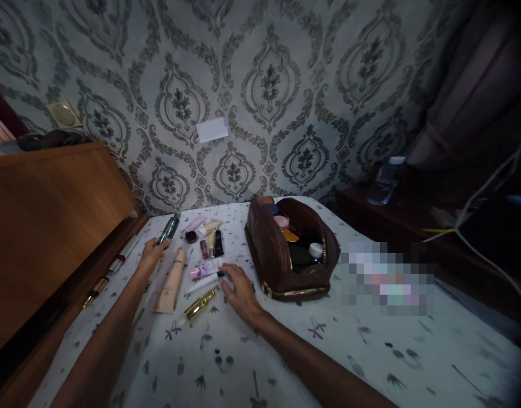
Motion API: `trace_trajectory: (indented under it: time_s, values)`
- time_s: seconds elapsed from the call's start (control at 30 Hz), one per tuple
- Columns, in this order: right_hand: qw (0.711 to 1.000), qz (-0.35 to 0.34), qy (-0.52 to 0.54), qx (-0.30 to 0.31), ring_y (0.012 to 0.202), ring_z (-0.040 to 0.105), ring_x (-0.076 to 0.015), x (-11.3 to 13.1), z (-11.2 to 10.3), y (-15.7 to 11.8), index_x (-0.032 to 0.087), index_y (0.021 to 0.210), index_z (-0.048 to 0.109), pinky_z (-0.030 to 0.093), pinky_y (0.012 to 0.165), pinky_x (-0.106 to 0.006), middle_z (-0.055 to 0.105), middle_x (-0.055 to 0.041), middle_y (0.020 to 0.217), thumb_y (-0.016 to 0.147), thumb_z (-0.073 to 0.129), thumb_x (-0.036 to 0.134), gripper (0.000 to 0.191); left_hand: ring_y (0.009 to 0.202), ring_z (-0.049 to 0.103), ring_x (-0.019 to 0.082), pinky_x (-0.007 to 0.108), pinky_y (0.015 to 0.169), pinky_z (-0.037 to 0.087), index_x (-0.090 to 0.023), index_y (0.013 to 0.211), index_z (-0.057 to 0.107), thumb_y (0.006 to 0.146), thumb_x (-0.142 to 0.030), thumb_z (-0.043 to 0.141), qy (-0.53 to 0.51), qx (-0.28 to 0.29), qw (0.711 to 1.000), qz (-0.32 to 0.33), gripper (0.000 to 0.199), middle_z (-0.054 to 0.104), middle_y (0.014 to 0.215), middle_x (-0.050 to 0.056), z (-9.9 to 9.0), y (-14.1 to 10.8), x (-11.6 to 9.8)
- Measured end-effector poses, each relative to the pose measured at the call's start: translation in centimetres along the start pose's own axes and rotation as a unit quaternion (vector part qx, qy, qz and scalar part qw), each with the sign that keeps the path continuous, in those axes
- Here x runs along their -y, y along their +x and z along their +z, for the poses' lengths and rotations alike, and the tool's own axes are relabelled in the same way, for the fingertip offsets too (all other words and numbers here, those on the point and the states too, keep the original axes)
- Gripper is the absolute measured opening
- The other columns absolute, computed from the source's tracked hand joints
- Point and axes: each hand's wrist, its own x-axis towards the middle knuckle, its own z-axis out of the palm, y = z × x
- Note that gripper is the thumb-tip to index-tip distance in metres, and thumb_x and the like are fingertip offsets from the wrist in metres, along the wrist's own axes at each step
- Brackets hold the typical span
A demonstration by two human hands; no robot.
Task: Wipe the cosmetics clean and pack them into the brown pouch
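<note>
My left hand (152,253) is closed round the lower end of a slim dark green bottle (171,225), which points toward the wall. My right hand (242,292) lies low over the sheet with thumb and fingers apart. Its fingertips are at the ends of a pink printed tube (203,269) and a white tube with a black cap (203,283); whether they touch is unclear. Close by lie a gold bottle (200,305) and a large beige tube (172,283). Behind them are a small black jar (191,237), a black tube (218,243) and several other small cosmetics.
A brown cosmetic bag (264,255) stands unzipped right of my right hand, with several items inside. A wooden headboard (52,226) borders the left side. Right, a dark nightstand (358,212) bears a clear water bottle (387,181). A pixelated patch hides something on the sheet.
</note>
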Motion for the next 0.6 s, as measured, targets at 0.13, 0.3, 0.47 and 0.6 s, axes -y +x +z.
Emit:
trace_trajectory:
  time_s: [0.13,0.3,0.47,0.6]
  values:
    - [0.993,0.019,0.116,-0.007,0.113,0.062,-0.0240,2.0,-0.3,0.3,0.023,0.118,0.065,0.050,0.097,-0.041,0.068,-0.0092,0.118,0.093,0.051,0.030,0.030,0.088,0.064,0.023,0.030,0.072,0.051,-0.020,0.089,0.062,0.071,-0.055,0.064,-0.072,0.046,0.995,0.053,0.040,0.066,0.086,0.002,-0.1,-7.4,-1.4]
    - [0.951,0.095,0.295,0.018,0.106,0.064,-0.0225,4.7,0.0,0.2,0.020,0.118,0.062,0.051,0.093,-0.037,0.069,-0.0072,0.113,0.093,0.051,0.051,0.041,0.104,0.063,0.028,0.040,0.089,0.051,-0.020,0.116,0.062,0.082,-0.045,0.066,-0.073,0.140,0.965,0.211,0.042,0.067,0.113,0.010,2.3,-16.7,-2.3]
    - [0.920,0.153,0.360,0.008,0.099,0.062,-0.0220,4.9,-0.5,-1.3,0.019,0.107,0.061,0.051,0.090,-0.035,0.067,-0.0053,0.102,0.084,0.063,0.055,0.043,0.116,0.059,0.028,0.044,0.096,0.050,-0.021,0.128,0.053,0.091,-0.042,0.058,0.025,0.123,0.952,0.279,0.042,0.062,0.123,0.012,3.1,-19.8,-2.1]
    - [0.910,0.165,0.380,0.005,0.095,0.061,-0.0209,4.7,-0.4,-2.4,0.021,0.097,0.057,0.050,0.086,-0.033,0.066,-0.0032,0.096,0.079,0.068,0.053,0.038,0.123,0.057,0.028,0.044,0.102,0.048,-0.022,0.137,0.047,0.096,-0.038,0.053,0.057,0.084,0.931,0.351,0.044,0.060,0.130,0.012,2.5,-19.9,-2.2]
